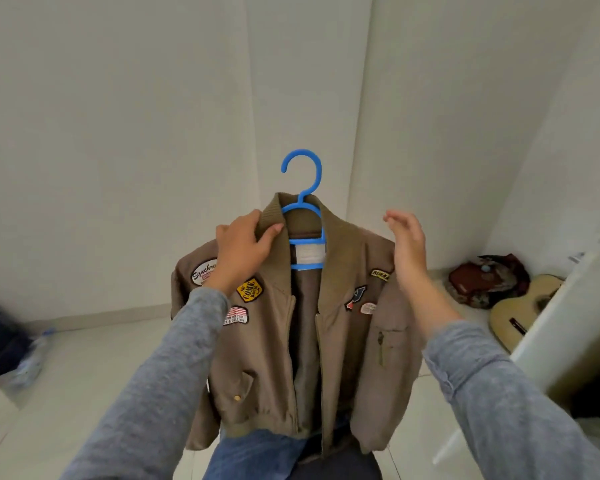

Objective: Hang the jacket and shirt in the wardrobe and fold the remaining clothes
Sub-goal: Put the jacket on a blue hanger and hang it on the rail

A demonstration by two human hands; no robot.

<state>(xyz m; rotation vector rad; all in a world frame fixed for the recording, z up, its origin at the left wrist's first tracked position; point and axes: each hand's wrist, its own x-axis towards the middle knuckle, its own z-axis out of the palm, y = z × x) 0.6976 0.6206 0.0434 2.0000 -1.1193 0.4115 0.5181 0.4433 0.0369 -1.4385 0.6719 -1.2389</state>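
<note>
A khaki-brown cloth bomber jacket with sewn patches on both chest panels hangs open-fronted at the frame's centre. It sits on a blue plastic hanger whose hook points to 12 o'clock. The left hand, at the collar's 9 o'clock, pinches the ribbed collar between thumb and fingers. The right hand, by the 2 o'clock shoulder, is released, its fingers relaxed and grasping nothing.

Matt brown woven cloth noted on jacket; collar ribbed knit; patches embroidered. Hanger: smooth blue plastic, faint sheen. Sleeves, lower frame: grey mottled knit. Floor: glossy pale tile. Guitar, right edge: varnished pale wood. Walls: matt.
</note>
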